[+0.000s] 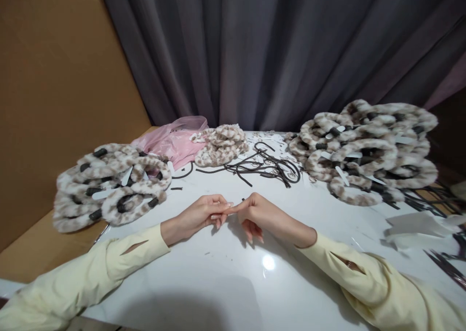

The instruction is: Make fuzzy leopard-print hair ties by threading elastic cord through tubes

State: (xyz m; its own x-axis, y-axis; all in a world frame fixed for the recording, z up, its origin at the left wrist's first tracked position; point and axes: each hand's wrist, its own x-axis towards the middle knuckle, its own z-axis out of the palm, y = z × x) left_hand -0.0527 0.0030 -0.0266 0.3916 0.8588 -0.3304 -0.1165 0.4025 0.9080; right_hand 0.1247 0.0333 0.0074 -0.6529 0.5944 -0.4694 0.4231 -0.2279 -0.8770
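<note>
My left hand [198, 215] and my right hand [259, 211] meet at the fingertips over the middle of the white table [218, 282]. Both are pinched together, and a tiny dark piece pokes up between them; I cannot make out what it is. Behind the hands lies a tangle of dark thin bands [265, 166]. Furry spotted hair rings are heaped at the left [109, 185], at the back centre [220, 144] and in a large pile at the right [367, 149].
A pink plastic bag [174, 139] lies at the back left. A tall cardboard sheet [54, 93] stands along the left side and a grey curtain [276, 49] hangs behind. White paper pieces [415, 226] and dark strips lie at the right edge.
</note>
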